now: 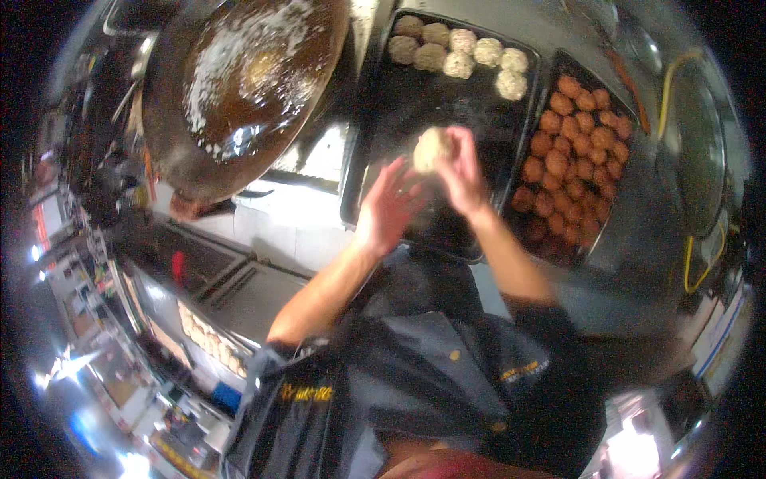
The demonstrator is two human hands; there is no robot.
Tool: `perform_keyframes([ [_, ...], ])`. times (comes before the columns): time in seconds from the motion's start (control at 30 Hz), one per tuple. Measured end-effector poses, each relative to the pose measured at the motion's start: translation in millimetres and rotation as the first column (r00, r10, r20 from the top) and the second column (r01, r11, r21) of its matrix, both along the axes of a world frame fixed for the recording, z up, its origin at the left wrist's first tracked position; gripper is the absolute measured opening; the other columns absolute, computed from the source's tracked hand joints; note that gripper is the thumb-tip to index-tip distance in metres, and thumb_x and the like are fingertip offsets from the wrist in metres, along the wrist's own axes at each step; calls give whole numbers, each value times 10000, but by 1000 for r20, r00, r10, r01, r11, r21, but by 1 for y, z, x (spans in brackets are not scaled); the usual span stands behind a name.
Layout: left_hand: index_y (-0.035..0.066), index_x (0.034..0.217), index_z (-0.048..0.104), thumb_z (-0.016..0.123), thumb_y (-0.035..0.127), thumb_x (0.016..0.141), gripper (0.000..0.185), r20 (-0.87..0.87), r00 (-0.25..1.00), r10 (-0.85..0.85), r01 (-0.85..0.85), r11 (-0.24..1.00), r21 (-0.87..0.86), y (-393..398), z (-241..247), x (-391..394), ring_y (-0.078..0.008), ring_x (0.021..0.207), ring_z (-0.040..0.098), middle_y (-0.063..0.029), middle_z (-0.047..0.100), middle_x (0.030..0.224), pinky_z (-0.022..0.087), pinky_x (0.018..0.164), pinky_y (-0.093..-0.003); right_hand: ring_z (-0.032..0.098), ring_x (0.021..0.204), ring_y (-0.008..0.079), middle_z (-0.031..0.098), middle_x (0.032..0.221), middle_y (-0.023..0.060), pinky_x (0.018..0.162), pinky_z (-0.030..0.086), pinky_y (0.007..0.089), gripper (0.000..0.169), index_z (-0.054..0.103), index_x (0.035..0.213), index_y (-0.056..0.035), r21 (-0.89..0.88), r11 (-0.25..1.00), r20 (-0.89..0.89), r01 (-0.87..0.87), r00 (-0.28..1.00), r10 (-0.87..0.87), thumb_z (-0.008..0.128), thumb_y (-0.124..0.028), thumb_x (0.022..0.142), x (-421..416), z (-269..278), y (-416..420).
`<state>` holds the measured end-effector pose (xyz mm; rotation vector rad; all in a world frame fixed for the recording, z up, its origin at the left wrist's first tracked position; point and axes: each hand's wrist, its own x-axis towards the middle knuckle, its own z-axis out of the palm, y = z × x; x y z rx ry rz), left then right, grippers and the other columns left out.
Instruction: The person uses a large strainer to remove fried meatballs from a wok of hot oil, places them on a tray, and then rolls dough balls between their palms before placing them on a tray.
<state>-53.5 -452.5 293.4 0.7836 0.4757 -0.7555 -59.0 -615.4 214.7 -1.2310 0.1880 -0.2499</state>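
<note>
A pale, rough ball of food mixture [432, 149] is gripped by my right hand [464, 170], above the dark tray. My left hand [389, 206] is empty with its fingers apart, just left of and below the ball. Both hands are over the large black baking tray [407, 111]. Along its far edge sit two rows of raw balls: greyish-brown ones [410, 48] at the left and paler ones [488, 52] at the right. Whatever lies on the tray beneath my hands is partly hidden.
At the left stands a large wok [161, 120] of oil [227, 108] with white foam. To the right, a second tray [592, 254] holds many browned balls [556, 161]. A round pan or lid [694, 149] and a yellow hose-like loop [663, 114] are farther right.
</note>
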Motion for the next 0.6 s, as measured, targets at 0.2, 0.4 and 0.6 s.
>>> perform_keyframes([
  [0.2,36,1353,521,396,442,1053,520,-115,993,-11,-46,874,-483,-18,39,21,-237,1243,548,-120,579,1342,411,1110,-372,647,1134,373,694,1167,193,1041,441,510,365,721,1042,16,-769,583,387,263,917,96,585,-297,913,7,111,30],
  [0.4,53,1284,595,450,431,1050,468,-34,997,65,-73,876,-477,22,52,24,-205,1208,588,-72,632,1301,480,998,-355,652,1155,387,702,1180,195,1132,354,534,339,730,1068,-4,-815,406,532,414,812,240,531,-243,936,1,139,69],
  [0.6,41,1265,612,470,440,1037,481,-10,997,75,-68,825,-560,61,105,27,-240,1149,601,-112,656,1227,472,1038,-384,581,1289,345,691,1220,194,1193,298,502,406,686,1166,50,-847,465,489,257,719,494,488,-245,969,-3,185,97],
])
